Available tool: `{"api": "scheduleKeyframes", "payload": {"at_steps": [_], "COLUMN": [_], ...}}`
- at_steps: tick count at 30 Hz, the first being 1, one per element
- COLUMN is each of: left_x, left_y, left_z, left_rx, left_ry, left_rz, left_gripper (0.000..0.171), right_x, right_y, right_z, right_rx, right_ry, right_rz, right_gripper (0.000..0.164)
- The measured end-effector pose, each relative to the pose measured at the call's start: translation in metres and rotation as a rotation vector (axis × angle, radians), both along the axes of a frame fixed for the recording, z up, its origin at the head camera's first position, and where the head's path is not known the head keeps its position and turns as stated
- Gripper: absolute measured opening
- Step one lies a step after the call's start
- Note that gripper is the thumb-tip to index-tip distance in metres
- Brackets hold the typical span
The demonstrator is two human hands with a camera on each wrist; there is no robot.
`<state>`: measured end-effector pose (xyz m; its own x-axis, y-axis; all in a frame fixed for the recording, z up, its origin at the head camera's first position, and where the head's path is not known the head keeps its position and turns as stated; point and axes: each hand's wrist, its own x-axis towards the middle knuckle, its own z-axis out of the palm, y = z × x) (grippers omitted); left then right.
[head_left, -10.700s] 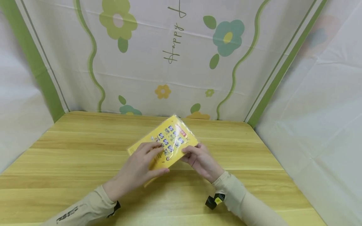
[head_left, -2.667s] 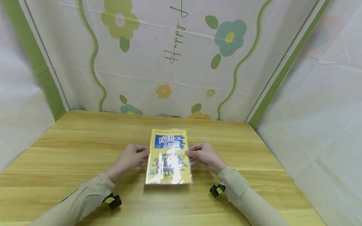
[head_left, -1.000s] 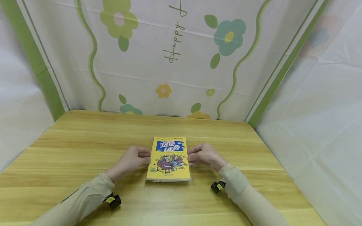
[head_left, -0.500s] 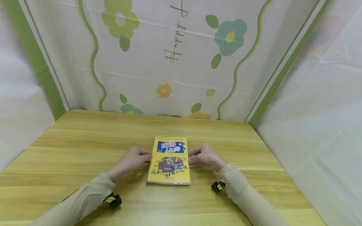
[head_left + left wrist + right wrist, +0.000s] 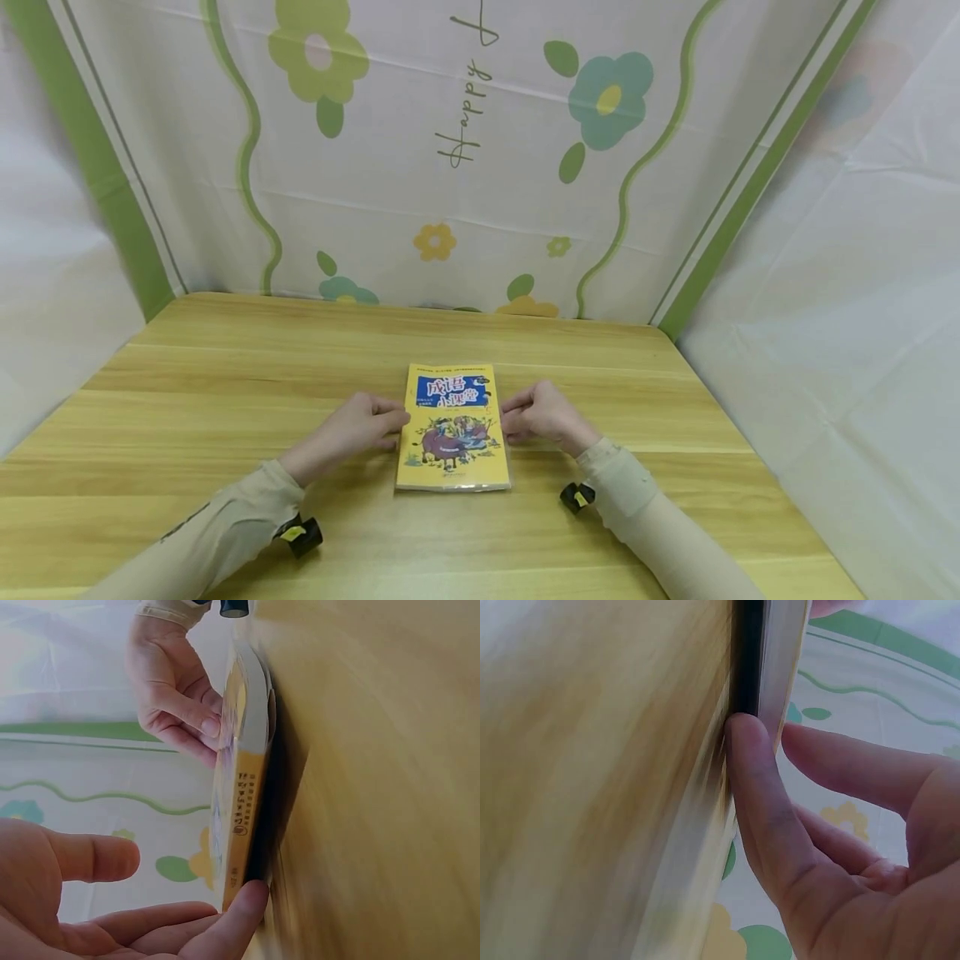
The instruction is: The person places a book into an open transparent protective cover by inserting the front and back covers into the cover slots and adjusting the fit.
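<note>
A yellow book [image 5: 453, 429] in a clear glossy jacket, cover up, lies close over the wooden table. A blue title panel and a purple ox decorate its cover. My left hand [image 5: 360, 429] is at the spine [image 5: 244, 817], fairly straight fingers against its lower side. Its thumb [image 5: 105, 857] stands apart from the cover in the left wrist view. On the opposite side, my right hand [image 5: 546, 415] pinches the page edge [image 5: 776, 667], thumb at the cover and a fingertip [image 5: 748, 739] low against the underside. A dark shadowed gap shows beneath the book in both wrist views.
The wooden table [image 5: 225, 375] extends around the book on all sides. A flower-printed curtain [image 5: 495, 192] hangs behind its far edge, with white side curtains left and right. Small black cameras [image 5: 302, 534] sit at both wrists.
Long before, the book was held up with its back cover showing, then tilted front up. Since then it has come down flat and shifted slightly right. The left thumb has moved over the cover edge.
</note>
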<state>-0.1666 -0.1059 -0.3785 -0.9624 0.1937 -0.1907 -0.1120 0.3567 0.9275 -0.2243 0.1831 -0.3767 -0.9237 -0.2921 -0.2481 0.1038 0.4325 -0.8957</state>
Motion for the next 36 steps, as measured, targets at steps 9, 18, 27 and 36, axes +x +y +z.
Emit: {"api": "scheduleKeyframes", "payload": {"at_steps": [9, 18, 27, 36], "left_x": [-0.0007, 0.0015, 0.0076, 0.0067], "left_y": [-0.0016, 0.0010, 0.0055, 0.0023], "left_z": [-0.0017, -0.0021, 0.0023, 0.0005], "left_rx": [-0.048, -0.135, -0.162, -0.176], "left_ry": [0.029, 0.052, 0.100, 0.129], "left_rz": [-0.037, -0.099, -0.141, -0.182], "left_gripper": [0.037, 0.053, 0.059, 0.063], "right_x": [0.0001, 0.0028, 0.0031, 0.0045], "right_y": [-0.0025, -0.0049, -0.0067, -0.0071], "right_z": [-0.0005, 0.0011, 0.0023, 0.0031], "right_rx": [0.059, 0.106, 0.102, 0.102], "right_ry": [0.057, 0.088, 0.088, 0.087], "right_rz": [-0.033, -0.024, -0.037, -0.035], "right_gripper": [0.020, 0.023, 0.024, 0.024]}}
